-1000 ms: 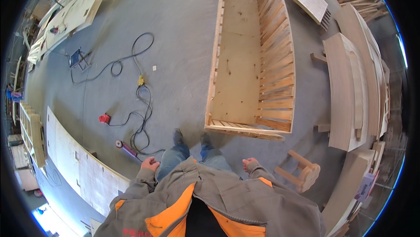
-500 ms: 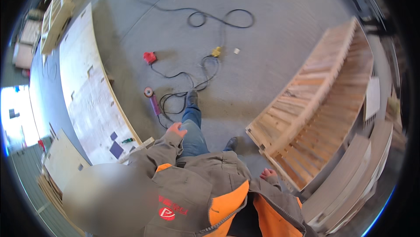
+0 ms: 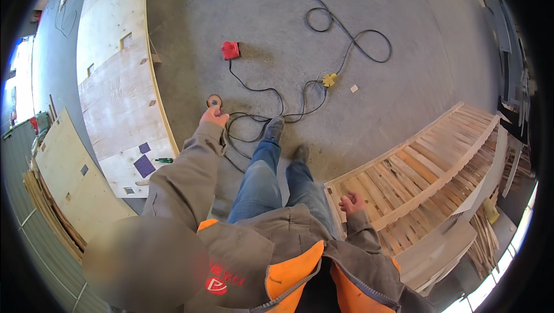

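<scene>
My left hand (image 3: 214, 116) reaches forward with its fingers partly stretched out. Just past its fingertips shows the round disc (image 3: 214, 100) of an angle grinder on the floor; my hand and sleeve hide the tool's body. I see no grip on it. At my right side my right hand (image 3: 351, 202) hangs with loosely bent fingers, holding nothing, in front of a slatted wooden panel (image 3: 404, 166). A black cable (image 3: 254, 138) lies looped by my shoes.
A red box-shaped device (image 3: 231, 50) and a yellow connector (image 3: 329, 79) lie on the concrete floor, joined to cables. To the left runs a long plywood sheet (image 3: 118, 111), carrying dark sandpaper pieces (image 3: 144, 166) and a green tool (image 3: 164, 160). More boards (image 3: 66, 163) lean beyond it.
My view has turned and moved forward. My left arm has extended, and its hand now covers the grinder's purple body. Both shoes now stand close together; my right hand appears against the slatted panel.
</scene>
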{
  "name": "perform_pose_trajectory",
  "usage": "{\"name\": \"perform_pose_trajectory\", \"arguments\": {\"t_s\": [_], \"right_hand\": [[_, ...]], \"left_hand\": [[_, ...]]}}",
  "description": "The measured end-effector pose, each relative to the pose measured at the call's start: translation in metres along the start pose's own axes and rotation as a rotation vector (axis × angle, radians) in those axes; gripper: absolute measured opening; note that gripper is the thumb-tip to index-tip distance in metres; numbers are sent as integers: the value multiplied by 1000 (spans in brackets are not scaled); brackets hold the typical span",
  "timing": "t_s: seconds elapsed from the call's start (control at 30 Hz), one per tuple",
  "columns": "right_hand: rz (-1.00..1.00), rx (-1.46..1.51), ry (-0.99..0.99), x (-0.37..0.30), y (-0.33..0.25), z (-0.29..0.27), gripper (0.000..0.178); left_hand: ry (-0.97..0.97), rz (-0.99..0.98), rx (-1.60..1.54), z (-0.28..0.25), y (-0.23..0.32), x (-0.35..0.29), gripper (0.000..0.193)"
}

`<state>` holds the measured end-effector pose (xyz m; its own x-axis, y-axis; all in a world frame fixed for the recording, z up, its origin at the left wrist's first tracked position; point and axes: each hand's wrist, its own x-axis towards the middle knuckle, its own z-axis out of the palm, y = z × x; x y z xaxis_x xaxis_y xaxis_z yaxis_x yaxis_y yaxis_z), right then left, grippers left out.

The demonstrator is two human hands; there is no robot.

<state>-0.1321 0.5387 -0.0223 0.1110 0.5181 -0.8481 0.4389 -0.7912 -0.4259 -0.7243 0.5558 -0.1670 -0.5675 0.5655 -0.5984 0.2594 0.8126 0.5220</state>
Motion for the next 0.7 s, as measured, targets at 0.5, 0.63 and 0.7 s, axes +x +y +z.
{"name": "perform_pose_trajectory", "arguments": {"t_s": [0.5,0.63,0.7], "right_hand": [[183,270,-545,167,-48,196,58],[278,378,-550,198,-60,191,57],[345,501,-540,213,-58,188,56]], "left_hand": [[111,-321,-512,62,-37,242,90],[29,-371,-542,110,-57,324,96],[-2,-345,-503,135,-59,353,110]]}}
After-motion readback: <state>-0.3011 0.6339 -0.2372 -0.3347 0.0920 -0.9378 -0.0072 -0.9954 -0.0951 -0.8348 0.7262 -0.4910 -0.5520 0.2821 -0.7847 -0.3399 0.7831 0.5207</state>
